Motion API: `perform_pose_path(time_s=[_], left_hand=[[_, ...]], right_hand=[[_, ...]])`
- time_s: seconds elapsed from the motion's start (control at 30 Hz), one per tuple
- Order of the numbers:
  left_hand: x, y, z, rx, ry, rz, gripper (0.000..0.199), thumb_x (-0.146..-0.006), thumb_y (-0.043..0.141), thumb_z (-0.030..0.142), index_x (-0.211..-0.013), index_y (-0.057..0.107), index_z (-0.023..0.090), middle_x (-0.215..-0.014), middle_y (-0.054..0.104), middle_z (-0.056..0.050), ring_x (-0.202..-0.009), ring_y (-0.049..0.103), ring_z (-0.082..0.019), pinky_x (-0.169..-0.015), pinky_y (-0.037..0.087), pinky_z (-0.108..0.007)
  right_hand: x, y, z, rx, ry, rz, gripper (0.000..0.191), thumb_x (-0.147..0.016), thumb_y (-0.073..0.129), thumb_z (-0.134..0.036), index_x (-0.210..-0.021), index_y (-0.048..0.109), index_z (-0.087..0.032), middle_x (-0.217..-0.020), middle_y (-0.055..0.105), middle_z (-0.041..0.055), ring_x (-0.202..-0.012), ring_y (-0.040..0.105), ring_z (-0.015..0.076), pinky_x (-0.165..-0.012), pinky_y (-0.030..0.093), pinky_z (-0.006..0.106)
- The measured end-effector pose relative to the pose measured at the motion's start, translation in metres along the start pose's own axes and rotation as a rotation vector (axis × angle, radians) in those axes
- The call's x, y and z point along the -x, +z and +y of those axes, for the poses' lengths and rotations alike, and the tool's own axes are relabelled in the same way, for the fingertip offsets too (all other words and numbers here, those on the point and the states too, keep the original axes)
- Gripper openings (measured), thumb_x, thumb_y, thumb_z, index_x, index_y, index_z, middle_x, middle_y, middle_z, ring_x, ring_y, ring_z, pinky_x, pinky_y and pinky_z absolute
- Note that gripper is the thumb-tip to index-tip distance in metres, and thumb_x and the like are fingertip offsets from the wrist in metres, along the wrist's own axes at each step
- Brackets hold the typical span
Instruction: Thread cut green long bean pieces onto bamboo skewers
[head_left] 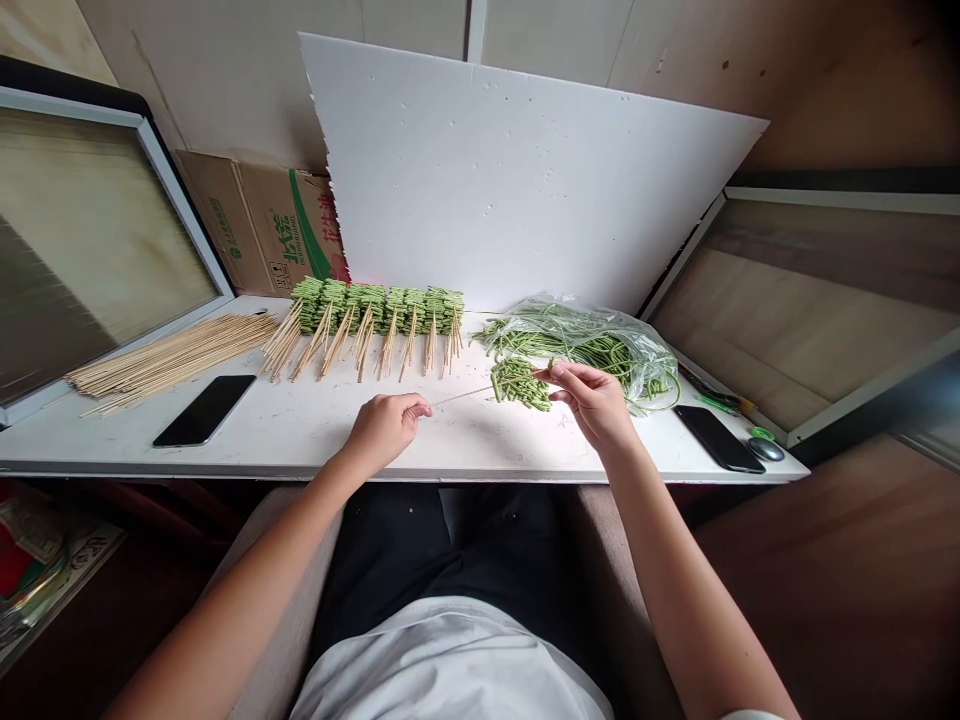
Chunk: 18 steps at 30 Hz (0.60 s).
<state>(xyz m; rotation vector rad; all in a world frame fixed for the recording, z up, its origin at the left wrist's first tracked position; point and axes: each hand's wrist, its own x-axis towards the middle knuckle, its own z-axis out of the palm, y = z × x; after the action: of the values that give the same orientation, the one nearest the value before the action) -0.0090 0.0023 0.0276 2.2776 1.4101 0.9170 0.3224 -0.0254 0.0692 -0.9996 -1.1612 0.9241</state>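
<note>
My left hand [385, 432] pinches the blunt end of a thin bamboo skewer [461, 396], which runs right into a bunch of short green stem pieces [517, 385], probably garlic scapes. My right hand [589, 400] grips the far end of that bunch between thumb and fingers, hiding the skewer's tip. Behind the hands, several finished skewers of packed green pieces [377, 306] lie side by side, their bare sticks pointing toward me. A clear plastic bag of long green stems [577, 345] lies just beyond my right hand.
A white board [510, 175] leans behind the white table [300, 430]. Bare skewers [172, 362] lie in a pile at left. Black phones [204, 410] [718, 438] lie at both sides. A cardboard box [259, 222] stands back left; a small tool [720, 400] lies right.
</note>
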Motion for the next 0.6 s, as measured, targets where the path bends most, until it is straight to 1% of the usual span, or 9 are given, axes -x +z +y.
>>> perform_pose_path(time_s=[0.17,0.3,0.5,0.6], left_hand=[[0.000,0.002,-0.003,-0.023,0.007,0.027,0.029,-0.091,0.055,0.016,-0.093,0.081,0.027,-0.094,0.083,-0.001,-0.088,0.077,-0.024,-0.078,0.054,-0.032],[0.000,0.001,-0.001,-0.036,0.004,0.020,0.030,-0.090,0.055,0.013,-0.093,0.080,0.027,-0.097,0.083,0.000,-0.093,0.077,-0.026,-0.079,0.053,-0.033],[0.000,-0.003,-0.002,-0.101,0.023,0.010,0.030,-0.088,0.053,0.012,-0.090,0.079,0.027,-0.093,0.082,-0.001,-0.084,0.074,-0.024,-0.070,0.048,-0.030],[-0.001,-0.003,-0.005,-0.077,0.046,-0.010,0.029,-0.091,0.051,0.014,-0.091,0.077,0.026,-0.088,0.080,-0.002,-0.078,0.071,-0.023,-0.069,0.047,-0.030]], right_hand=[[0.001,0.000,0.002,0.058,-0.062,0.013,0.028,-0.076,0.092,-0.045,-0.093,0.085,-0.025,-0.095,0.083,0.0077,-0.099,0.078,0.0286,-0.068,0.062,0.036],[0.002,0.002,0.002,0.070,-0.055,-0.007,0.027,-0.077,0.092,-0.046,-0.091,0.084,-0.025,-0.094,0.083,0.0077,-0.100,0.078,0.0296,-0.069,0.063,0.037],[0.004,0.010,0.005,0.024,-0.022,-0.037,0.028,-0.077,0.091,-0.050,-0.087,0.082,-0.025,-0.090,0.081,0.0071,-0.099,0.077,0.0284,-0.067,0.061,0.034],[0.004,0.013,0.006,0.024,-0.009,-0.058,0.030,-0.077,0.090,-0.053,-0.086,0.081,-0.026,-0.091,0.080,0.0064,-0.100,0.075,0.0273,-0.067,0.060,0.033]])
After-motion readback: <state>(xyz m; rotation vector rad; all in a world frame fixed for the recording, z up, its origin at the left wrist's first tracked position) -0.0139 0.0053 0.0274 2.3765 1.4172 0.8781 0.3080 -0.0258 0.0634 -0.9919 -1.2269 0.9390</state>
